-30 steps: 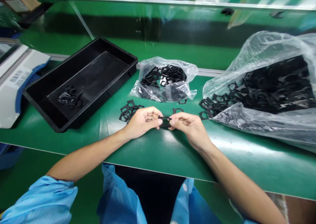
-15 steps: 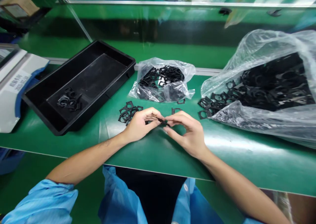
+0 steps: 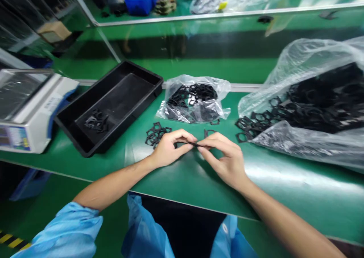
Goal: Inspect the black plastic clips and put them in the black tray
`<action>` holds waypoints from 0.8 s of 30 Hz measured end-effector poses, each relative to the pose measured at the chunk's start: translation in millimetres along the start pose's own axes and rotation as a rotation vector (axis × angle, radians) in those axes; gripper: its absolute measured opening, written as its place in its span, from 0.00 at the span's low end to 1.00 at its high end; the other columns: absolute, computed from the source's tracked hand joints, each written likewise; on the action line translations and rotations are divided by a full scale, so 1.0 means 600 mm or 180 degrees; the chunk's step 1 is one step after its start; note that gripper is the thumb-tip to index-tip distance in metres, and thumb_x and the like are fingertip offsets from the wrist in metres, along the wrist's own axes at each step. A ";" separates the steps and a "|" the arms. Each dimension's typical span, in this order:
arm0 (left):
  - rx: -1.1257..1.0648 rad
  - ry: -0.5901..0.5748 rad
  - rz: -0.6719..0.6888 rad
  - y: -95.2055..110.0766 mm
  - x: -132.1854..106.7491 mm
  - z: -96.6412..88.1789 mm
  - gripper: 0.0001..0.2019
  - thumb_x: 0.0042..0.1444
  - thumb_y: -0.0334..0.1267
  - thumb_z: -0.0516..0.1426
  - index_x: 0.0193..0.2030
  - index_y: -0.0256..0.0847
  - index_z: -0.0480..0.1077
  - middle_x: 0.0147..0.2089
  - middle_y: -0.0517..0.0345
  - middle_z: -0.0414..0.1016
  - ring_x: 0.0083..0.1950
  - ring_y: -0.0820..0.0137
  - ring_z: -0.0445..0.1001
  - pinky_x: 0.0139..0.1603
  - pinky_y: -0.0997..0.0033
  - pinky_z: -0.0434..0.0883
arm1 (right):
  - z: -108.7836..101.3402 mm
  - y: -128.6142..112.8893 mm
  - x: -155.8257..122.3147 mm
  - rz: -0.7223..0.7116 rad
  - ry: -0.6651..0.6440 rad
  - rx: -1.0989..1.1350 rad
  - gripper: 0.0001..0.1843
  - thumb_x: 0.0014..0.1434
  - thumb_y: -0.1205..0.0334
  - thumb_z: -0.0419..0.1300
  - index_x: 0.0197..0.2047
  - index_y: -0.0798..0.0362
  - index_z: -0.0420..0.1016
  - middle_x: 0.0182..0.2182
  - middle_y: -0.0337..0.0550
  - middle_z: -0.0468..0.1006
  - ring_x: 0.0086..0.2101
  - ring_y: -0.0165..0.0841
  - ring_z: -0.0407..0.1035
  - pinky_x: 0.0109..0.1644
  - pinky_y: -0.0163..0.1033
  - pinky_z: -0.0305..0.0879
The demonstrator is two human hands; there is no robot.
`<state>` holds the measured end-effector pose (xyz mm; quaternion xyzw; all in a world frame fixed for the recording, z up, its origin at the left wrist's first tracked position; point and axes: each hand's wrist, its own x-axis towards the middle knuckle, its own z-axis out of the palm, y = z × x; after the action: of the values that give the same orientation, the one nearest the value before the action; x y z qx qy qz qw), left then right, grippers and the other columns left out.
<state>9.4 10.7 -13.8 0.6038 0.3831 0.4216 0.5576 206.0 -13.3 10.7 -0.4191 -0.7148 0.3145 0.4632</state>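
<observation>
My left hand [image 3: 167, 148] and my right hand [image 3: 227, 157] meet over the table, fingertips pinched on a thin black plastic part [image 3: 194, 144]. It is seen edge-on, and the fingers cover much of it. Close behind my left hand lies a small pile of black ring-shaped plastic parts [image 3: 155, 134]. One loose black part [image 3: 209, 131] rests just beyond my right hand, partly hidden by it. Farther back, another loose part [image 3: 215, 122] lies by the front of a small clear bag [image 3: 182, 115] holding many such parts.
A black tray [image 3: 136, 115] with some black parts in it stands at left, beside a white and blue scale [image 3: 36, 136]. On the right a large clear bag [image 3: 284, 136] spills black parts onto the green table [image 3: 284, 189]. A blue bin [image 3: 139, 2] sits beyond the partition.
The view has shifted left, bringing more of the scale into sight. Both hands stay together, and the held part now appears flatter, edge-on between the fingertips.
</observation>
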 end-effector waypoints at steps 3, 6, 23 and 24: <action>0.0177 -0.0051 0.0168 0.007 0.008 0.002 0.06 0.58 0.37 0.63 0.39 0.37 0.74 0.38 0.54 0.80 0.40 0.69 0.80 0.48 0.70 0.78 | -0.006 0.004 0.006 0.0283 0.0035 0.0041 0.04 0.63 0.59 0.65 0.39 0.50 0.80 0.29 0.40 0.76 0.28 0.32 0.73 0.34 0.38 0.72; 0.0496 -0.0089 0.0295 0.017 0.015 0.003 0.04 0.62 0.36 0.59 0.39 0.38 0.72 0.37 0.57 0.77 0.40 0.69 0.79 0.47 0.68 0.78 | -0.008 0.011 0.011 0.0661 -0.0020 0.0408 0.11 0.62 0.51 0.66 0.39 0.50 0.78 0.31 0.41 0.75 0.23 0.30 0.72 0.31 0.38 0.73; 0.3501 0.1504 -0.0357 0.145 -0.070 -0.362 0.09 0.57 0.38 0.56 0.42 0.38 0.73 0.38 0.53 0.78 0.41 0.65 0.75 0.49 0.65 0.72 | 0.000 0.053 0.022 0.0089 -0.0441 -0.0484 0.12 0.66 0.55 0.57 0.36 0.51 0.79 0.32 0.45 0.79 0.28 0.35 0.74 0.35 0.42 0.73; 0.3696 0.1436 -0.0500 0.145 -0.075 -0.376 0.09 0.57 0.38 0.55 0.40 0.38 0.73 0.39 0.52 0.78 0.41 0.63 0.75 0.50 0.63 0.72 | 0.001 0.053 0.022 0.0092 -0.0458 -0.0496 0.12 0.66 0.56 0.57 0.36 0.51 0.79 0.31 0.45 0.79 0.28 0.35 0.74 0.36 0.42 0.73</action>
<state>-218.5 40.2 74.5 0.6744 0.7011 0.2196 0.0734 212.6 12.7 -10.9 -0.4404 -0.7623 0.2939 0.3721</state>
